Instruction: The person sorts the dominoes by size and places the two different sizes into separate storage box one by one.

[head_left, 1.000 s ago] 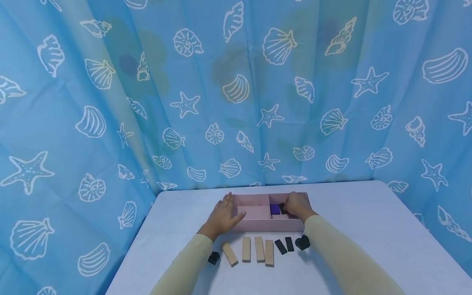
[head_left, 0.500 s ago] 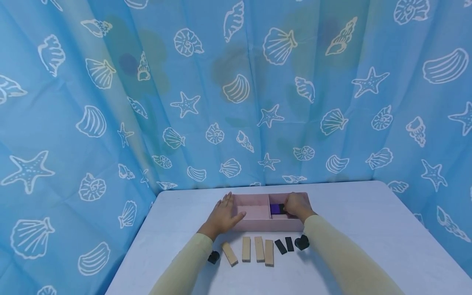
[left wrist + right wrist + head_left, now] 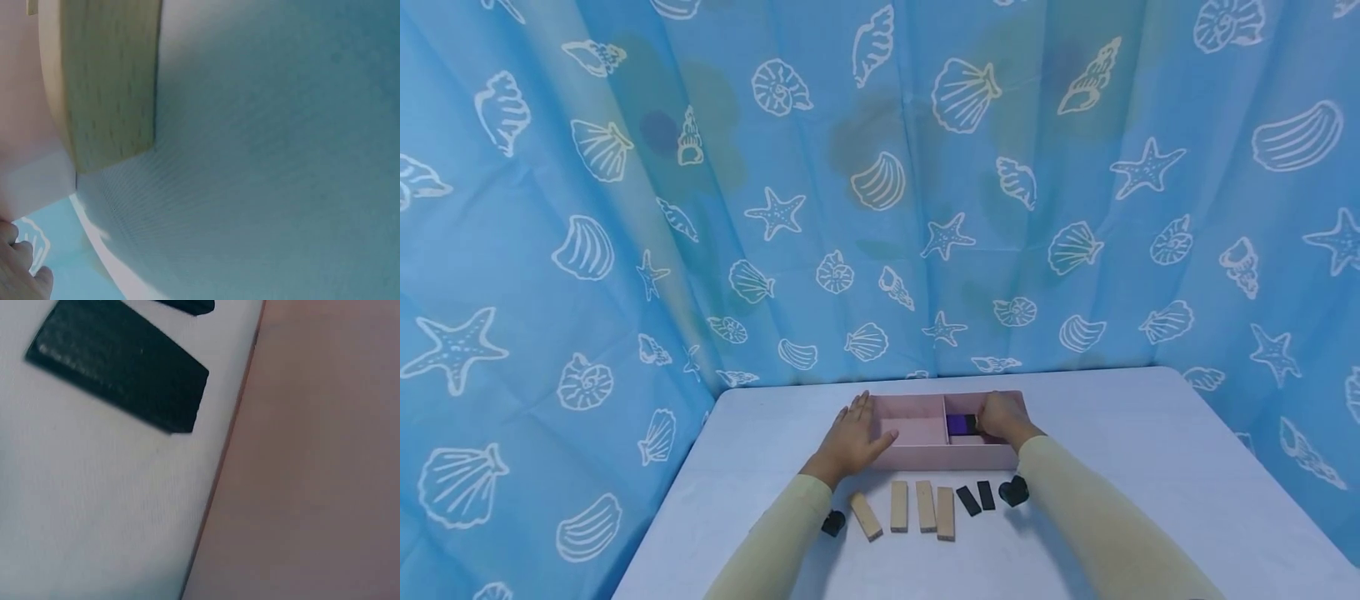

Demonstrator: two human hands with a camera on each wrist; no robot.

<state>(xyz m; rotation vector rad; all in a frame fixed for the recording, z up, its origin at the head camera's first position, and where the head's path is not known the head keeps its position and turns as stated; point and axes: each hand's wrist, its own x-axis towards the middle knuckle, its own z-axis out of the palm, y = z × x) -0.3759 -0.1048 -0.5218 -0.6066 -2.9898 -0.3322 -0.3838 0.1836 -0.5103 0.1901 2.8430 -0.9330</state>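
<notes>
Inside the pink rectangular box [image 3: 947, 457], I have the right hand [image 3: 1003, 417] pinching a small black block [image 3: 972, 423], right of a flat purple block [image 3: 957, 425]; left hand [image 3: 849, 442] apart, straight-fingered, at its left end

Pink box [image 3: 955, 457], purple piece [image 3: 957, 425], black pieces [image 3: 968, 501], tan blocks [image 3: 899, 507], white table [image 3: 1120, 417], white-shell-patterned blue curtain [image 3: 820, 229]

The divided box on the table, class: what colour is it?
The box is pale pink, shown best in the head view.

No readable text in your views
You can read no words, labels, brands or numbers on the curtain [image 3: 910, 233], the pink box [image 3: 917, 457] or the white table [image 3: 1120, 433].
</notes>
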